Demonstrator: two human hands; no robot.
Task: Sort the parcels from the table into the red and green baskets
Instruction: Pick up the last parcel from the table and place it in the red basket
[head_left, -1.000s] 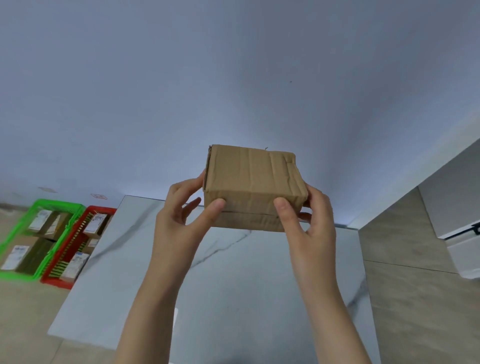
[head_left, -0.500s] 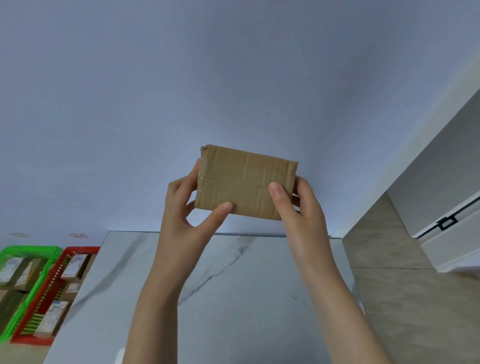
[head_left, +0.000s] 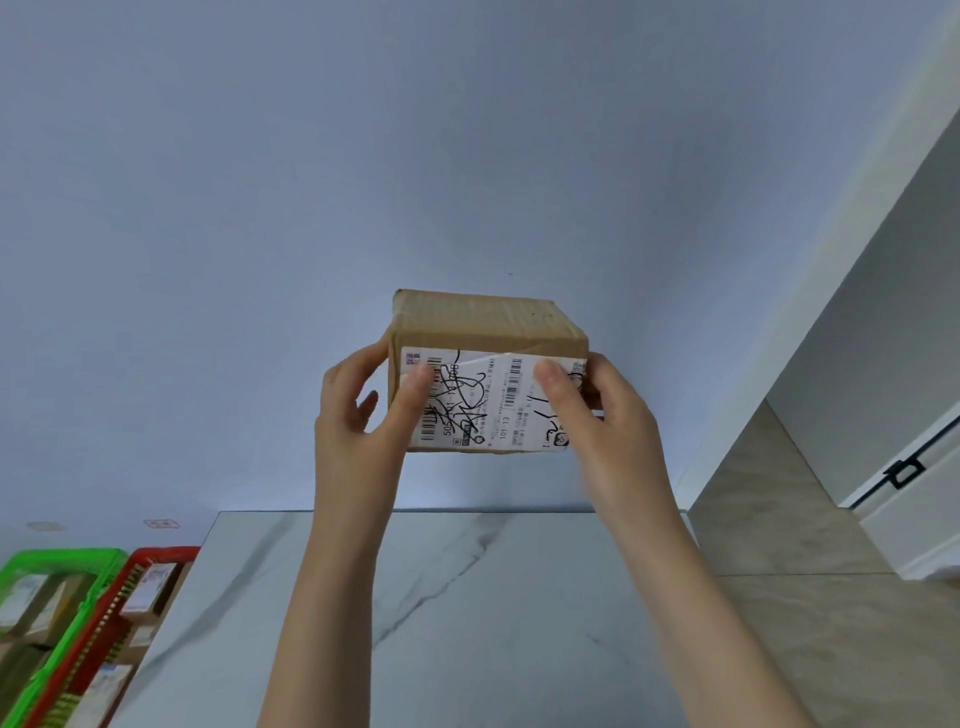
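Turned since a moment ago, the parcel (head_left: 488, 374) now shows its label (head_left: 485, 402), gripped by left hand (head_left: 363, 415) and right hand (head_left: 608, 421) above the table (head_left: 467, 597)'s far edge. Label-checking seems underway; next comes choosing the green basket (head_left: 62, 561) or red basket (head_left: 166, 555), off its left edge.

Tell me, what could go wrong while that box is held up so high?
The brown cardboard box is pinched between the left hand and right hand above the white marble table; it might slip and drop. Black scribbles cover its white label, so it might be misread and sent to the wrong one: red plastic basket or green plastic basket.
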